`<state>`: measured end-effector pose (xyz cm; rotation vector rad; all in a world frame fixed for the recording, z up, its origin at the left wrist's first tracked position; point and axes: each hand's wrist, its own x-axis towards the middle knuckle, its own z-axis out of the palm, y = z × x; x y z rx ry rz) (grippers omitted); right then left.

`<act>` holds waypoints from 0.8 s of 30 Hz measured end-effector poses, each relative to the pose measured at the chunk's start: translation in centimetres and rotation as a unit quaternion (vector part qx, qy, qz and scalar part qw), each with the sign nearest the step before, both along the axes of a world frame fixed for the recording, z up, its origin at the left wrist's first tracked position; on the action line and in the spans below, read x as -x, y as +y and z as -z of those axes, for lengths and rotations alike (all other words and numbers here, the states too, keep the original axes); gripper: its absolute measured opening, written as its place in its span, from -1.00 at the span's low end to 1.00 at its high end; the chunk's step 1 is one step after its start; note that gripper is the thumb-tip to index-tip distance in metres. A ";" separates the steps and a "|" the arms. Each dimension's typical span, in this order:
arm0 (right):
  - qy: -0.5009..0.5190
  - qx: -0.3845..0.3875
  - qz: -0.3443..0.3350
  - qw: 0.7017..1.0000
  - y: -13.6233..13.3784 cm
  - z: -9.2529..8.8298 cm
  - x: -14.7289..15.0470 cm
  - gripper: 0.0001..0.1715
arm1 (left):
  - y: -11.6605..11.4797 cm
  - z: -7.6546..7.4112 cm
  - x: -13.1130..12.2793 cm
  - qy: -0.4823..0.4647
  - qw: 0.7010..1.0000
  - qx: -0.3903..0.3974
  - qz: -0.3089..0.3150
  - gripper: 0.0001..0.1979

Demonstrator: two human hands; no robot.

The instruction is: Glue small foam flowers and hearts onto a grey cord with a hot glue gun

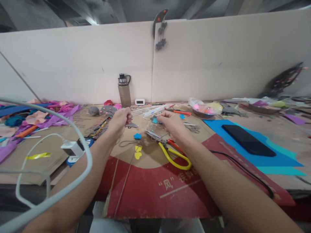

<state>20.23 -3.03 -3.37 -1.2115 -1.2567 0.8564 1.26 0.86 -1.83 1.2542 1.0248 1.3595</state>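
- A small teal flower (154,120) is seen at the fingertips of the right hand (173,123), above the cardboard (143,189) on the worktop; whether it is raised cannot be told.
- Its lobes are spread around, and no single long axis or pointing direction can be made out.
- It is placed just left of the right fingers, which are drawn together; whether it is pinched cannot be told.
- The left hand (120,118) is curled into a fist, its contents hidden.
- Nearer the body, yellow-handled scissors (179,167) are laid, blades directed away and leftward.
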 end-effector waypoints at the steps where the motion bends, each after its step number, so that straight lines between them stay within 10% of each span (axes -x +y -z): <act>1: -0.005 0.002 0.002 1.000 0.0 0.0 0.0 -0.87 | -0.1 0.2 -0.2 0.047 0.999 -0.015 0.014 -0.76; 9: -0.049 -0.036 -0.002 0.998 0.5 0.6 0.2 -0.85 | -1.8 1.0 -2.3 0.100 0.989 -0.031 0.101 -0.75; 24: -0.094 -0.075 -0.025 0.992 -0.2 0.6 0.9 -0.89 | -2.9 0.7 -3.4 0.095 0.993 -0.011 0.068 -0.83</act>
